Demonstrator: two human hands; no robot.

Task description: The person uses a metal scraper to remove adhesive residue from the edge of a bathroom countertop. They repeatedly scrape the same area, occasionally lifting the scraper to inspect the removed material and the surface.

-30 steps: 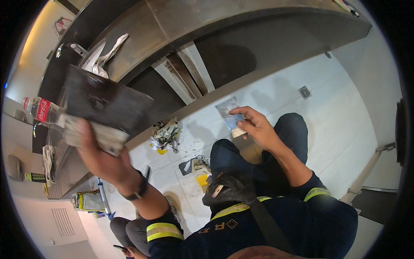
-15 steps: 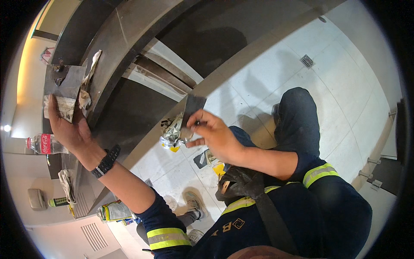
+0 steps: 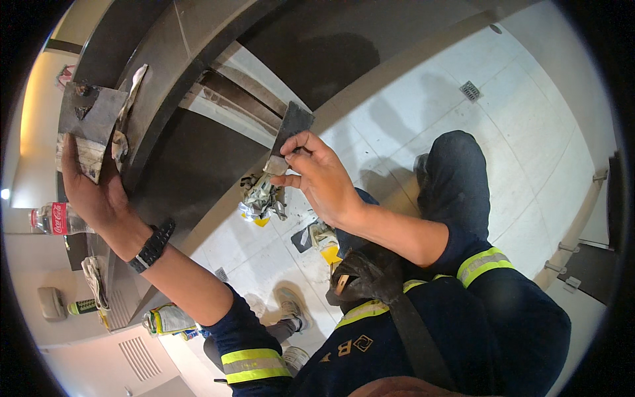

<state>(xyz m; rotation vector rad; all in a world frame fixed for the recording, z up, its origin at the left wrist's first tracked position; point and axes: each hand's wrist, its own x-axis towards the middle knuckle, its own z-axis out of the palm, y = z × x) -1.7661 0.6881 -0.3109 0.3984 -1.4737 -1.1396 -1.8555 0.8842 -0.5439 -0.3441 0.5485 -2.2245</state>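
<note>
My left hand (image 3: 99, 192) is closed round the worn, whitish grip of a wide flat grey plate (image 3: 102, 112), which looks like a broad scraper. Dark lumps of paste (image 3: 82, 99) sit on the plate's face, near its far left corner. My right hand (image 3: 324, 178) pinches the pale end of a scraper with a flat dark blade (image 3: 296, 120) between thumb and fingers. The blade points up and away, in front of the slot in the dark panel. A crumpled rag (image 3: 124, 126) lies on the ledge beside the plate.
A plastic bottle with a red label (image 3: 59, 218) stands below my left hand. Crumpled silvery wrappers (image 3: 263, 197) lie on the tiled floor (image 3: 390, 132). A dark curved counter (image 3: 178, 126) with a pale-edged slot (image 3: 245, 99) runs ahead. Another person's shoe (image 3: 289, 309) is on the floor.
My right hand has moved slightly up and left, and the scraper's dark blade has come into clearer view. My left hand with the plate has shifted a little left and up.
</note>
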